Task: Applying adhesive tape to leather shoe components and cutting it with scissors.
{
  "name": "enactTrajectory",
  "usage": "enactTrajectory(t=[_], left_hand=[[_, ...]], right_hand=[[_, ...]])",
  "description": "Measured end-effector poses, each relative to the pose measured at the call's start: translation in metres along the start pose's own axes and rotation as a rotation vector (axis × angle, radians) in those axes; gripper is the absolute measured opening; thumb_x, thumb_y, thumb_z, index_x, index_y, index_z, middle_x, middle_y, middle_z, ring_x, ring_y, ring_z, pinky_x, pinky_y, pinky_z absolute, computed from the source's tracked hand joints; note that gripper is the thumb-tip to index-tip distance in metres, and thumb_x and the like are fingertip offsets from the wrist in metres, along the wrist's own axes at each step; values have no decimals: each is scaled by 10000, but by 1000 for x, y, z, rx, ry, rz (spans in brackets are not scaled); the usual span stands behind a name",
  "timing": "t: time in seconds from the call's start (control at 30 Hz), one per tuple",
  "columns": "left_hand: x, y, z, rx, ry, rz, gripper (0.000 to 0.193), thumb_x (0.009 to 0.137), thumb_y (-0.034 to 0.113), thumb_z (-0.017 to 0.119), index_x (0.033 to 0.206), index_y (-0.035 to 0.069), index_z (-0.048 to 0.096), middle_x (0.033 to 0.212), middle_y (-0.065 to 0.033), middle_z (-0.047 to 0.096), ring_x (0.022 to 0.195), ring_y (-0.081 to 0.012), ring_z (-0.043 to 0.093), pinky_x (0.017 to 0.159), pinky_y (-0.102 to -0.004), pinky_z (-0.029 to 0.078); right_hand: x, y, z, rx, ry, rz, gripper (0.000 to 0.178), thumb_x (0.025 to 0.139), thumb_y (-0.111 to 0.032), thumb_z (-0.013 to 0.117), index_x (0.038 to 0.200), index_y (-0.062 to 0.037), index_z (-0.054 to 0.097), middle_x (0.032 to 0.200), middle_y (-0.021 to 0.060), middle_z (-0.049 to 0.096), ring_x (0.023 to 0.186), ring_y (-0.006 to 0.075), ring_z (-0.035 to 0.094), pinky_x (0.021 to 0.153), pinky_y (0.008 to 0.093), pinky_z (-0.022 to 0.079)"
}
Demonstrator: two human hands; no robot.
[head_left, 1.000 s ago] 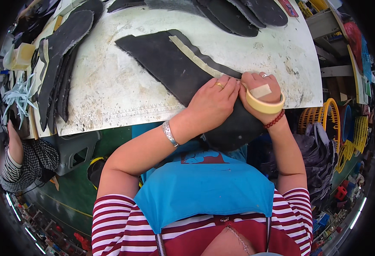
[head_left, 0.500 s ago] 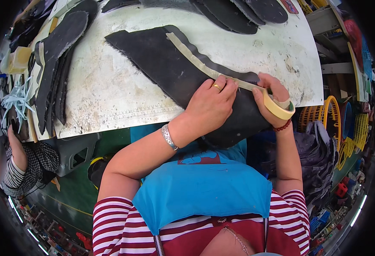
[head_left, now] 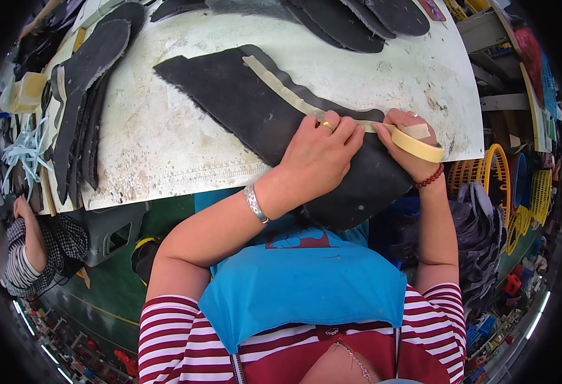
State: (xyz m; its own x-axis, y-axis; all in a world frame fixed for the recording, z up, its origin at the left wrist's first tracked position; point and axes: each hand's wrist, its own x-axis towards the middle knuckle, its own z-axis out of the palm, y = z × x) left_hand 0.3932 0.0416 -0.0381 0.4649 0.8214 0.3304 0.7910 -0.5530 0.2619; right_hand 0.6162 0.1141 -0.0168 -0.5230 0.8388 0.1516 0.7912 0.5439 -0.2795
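Note:
A black, fuzzy-edged piece of material (head_left: 230,96) lies across the table's near edge, its lower end hanging over toward my apron. Along its wavy upper edge runs a strip of beige masking tape (head_left: 274,83). My left hand (head_left: 319,150) rests on the piece with fingers bent, the fingertips pressing down on the tape strip. At the strip's right end my right hand (head_left: 409,144) is closed round the roll of masking tape (head_left: 422,148). Tape runs from the roll to the strip between both hands. The left fingertips are partly hidden.
Stacked black pieces (head_left: 92,83) lie at the table's left, and more black pieces (head_left: 338,22) at the far edge. Pale blue strips (head_left: 28,150) hang at the left corner. Yellow baskets (head_left: 495,179) stand at the right. Another person's arm (head_left: 31,233) shows at far left.
The black piece has shifted slightly left and down. My right hand has turned a little with the tape roll, and the left fingers have slid slightly right along the tape.

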Motion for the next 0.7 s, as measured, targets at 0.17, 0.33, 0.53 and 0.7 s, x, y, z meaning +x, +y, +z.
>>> enactTrajectory(t=[0.17, 0.33, 0.53, 0.7], left_hand=[[33, -6, -3, -111, 98, -74, 326, 753, 223, 749, 1039, 73, 709, 1054, -94, 614, 1055, -277, 595, 817, -404, 466], [50, -12, 23, -150, 98, -179, 234, 761, 273, 752, 891, 82, 716, 867, -114, 681, 899, -325, 649, 785, -429, 489], [52, -14, 9, -344, -89, -300, 263, 826, 313, 738, 776, 54, 729, 695, -169, 682, 708, -362, 673, 715, -458, 514], [41, -24, -7, -589, -154, -417, 290, 879, 322, 720, 843, 35, 739, 720, -197, 681, 681, -371, 666, 653, -448, 514]], right_hand=[[0, -3, 1, -39, 8, -21, 237, 877, -246, 770, 801, -98, 601, 718, 99, 635, 733, 315, 656, 660, 419, 516], [-6, -9, 13, -96, 89, -36, 223, 869, -237, 777, 799, -103, 613, 734, 89, 643, 738, 306, 655, 663, 433, 504], [-9, -12, 16, -40, 214, -143, 135, 861, -159, 765, 827, -103, 647, 778, 77, 649, 787, 295, 647, 730, 422, 479], [-7, -20, 16, 137, 235, -224, 127, 819, -50, 760, 846, -91, 643, 815, 77, 650, 807, 312, 645, 747, 432, 478]])
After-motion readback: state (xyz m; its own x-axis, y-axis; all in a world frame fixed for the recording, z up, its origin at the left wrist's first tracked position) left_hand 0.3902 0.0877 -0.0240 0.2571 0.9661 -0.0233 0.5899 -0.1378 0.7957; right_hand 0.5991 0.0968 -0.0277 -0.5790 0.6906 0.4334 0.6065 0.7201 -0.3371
